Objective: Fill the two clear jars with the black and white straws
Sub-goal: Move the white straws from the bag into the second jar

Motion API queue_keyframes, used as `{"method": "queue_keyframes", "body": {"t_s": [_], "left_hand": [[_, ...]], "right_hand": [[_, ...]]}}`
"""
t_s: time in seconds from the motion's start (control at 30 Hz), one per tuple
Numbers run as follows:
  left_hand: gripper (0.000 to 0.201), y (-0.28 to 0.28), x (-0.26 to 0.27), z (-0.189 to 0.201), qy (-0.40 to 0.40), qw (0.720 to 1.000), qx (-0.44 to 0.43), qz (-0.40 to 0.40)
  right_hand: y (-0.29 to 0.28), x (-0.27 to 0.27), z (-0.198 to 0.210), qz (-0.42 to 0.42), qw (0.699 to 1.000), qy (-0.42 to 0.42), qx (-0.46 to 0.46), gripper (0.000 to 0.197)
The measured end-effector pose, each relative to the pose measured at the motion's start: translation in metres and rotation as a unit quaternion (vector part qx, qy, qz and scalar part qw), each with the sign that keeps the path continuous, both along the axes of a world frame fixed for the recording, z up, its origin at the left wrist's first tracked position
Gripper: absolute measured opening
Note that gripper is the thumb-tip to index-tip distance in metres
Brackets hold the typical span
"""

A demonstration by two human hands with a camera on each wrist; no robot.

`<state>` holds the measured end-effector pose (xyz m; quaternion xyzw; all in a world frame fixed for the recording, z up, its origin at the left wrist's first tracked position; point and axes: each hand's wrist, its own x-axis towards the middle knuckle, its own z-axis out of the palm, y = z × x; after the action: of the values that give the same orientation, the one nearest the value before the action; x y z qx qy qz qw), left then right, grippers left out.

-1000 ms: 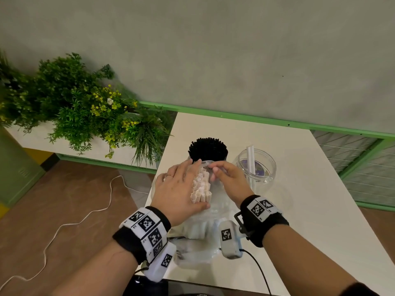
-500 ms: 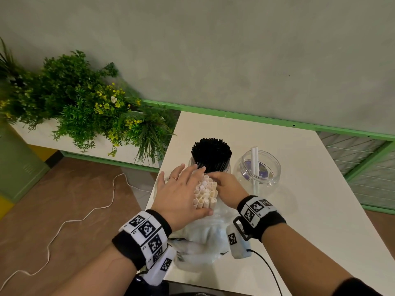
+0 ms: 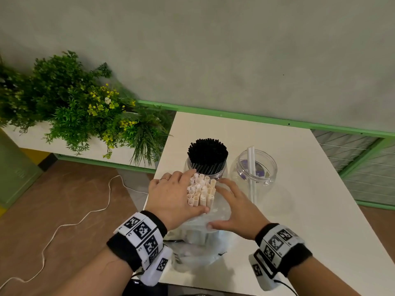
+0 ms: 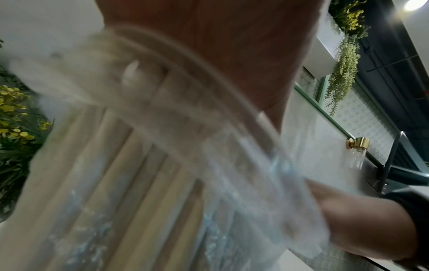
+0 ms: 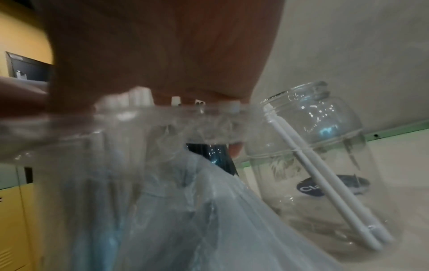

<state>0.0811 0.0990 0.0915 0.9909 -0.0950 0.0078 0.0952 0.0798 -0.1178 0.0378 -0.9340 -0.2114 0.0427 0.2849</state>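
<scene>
A bundle of white straws [image 3: 199, 191] stands upright in a clear plastic bag [image 3: 201, 242] on the white table [image 3: 310, 210]. My left hand [image 3: 177, 195] grips the bundle from its left side, thumb wrapped under the near edge. My right hand [image 3: 233, 208] holds the bag's loose plastic on the right, fingers and thumb spanning it. Behind them a clear jar [image 3: 206, 169] is packed with black straws [image 3: 207, 152]. To its right a second clear jar [image 3: 256, 167] holds two white straws [image 3: 251, 167]. The right wrist view shows this jar [image 5: 325, 146] and the bag [image 5: 185, 201].
The table's left edge lies close beside my left hand. A planter of green plants with yellow flowers [image 3: 81, 112] stands beyond it, and a white cable [image 3: 70, 223] runs over the floor. A green-framed wall [image 3: 256, 119] borders the table's far side.
My right hand has slid from the straw tops toward me, drawing the bag's plastic down and baring more of the white straws. My left hand has stayed on the bundle.
</scene>
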Motion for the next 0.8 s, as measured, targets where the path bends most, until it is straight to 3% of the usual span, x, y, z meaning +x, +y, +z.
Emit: {"method": "queue_keyframes", "body": {"t_s": [0.07,0.13,0.23,0.3,0.37,0.53,0.63,0.7,0.73,0.8], "left_hand": [[0.096,-0.004,-0.001,0.000,-0.004,1.000,0.005,-0.009],[0.090,-0.006,-0.002,-0.001,-0.015,1.000,0.005,-0.015],[0.084,-0.005,0.000,0.001,-0.029,0.999,-0.028,-0.005],[0.083,-0.005,0.002,0.002,-0.030,0.997,-0.066,0.005],[0.084,-0.007,0.003,0.002,-0.019,0.996,-0.088,0.009],[0.099,-0.008,0.011,0.000,-0.015,0.998,-0.058,-0.028],[0.106,0.006,0.012,0.000,0.015,0.990,-0.136,-0.045],[0.107,0.022,0.007,-0.005,0.062,0.955,-0.289,-0.004],[0.102,0.029,0.003,-0.006,0.096,0.920,-0.377,0.035],[0.073,0.035,-0.003,-0.006,0.185,0.845,-0.490,0.106]], "right_hand": [[0.006,0.005,-0.003,-0.019,0.998,0.053,-0.021,0.100],[0.011,0.010,-0.002,-0.029,0.996,0.052,-0.066,0.087],[0.012,0.013,0.006,-0.052,0.994,-0.033,-0.091,0.051],[0.005,0.014,0.010,-0.071,0.992,-0.084,-0.067,0.041],[-0.002,0.012,0.009,-0.090,0.989,-0.091,-0.068,0.041],[-0.009,0.009,-0.005,-0.117,0.986,0.017,-0.121,0.056],[-0.013,0.008,-0.006,-0.133,0.984,0.029,-0.119,0.057],[-0.015,0.006,-0.009,-0.133,0.984,0.033,-0.115,0.057],[-0.015,0.004,-0.010,-0.134,0.984,0.034,-0.110,0.056],[-0.015,0.003,-0.012,-0.137,0.985,0.036,-0.098,0.056]]}}
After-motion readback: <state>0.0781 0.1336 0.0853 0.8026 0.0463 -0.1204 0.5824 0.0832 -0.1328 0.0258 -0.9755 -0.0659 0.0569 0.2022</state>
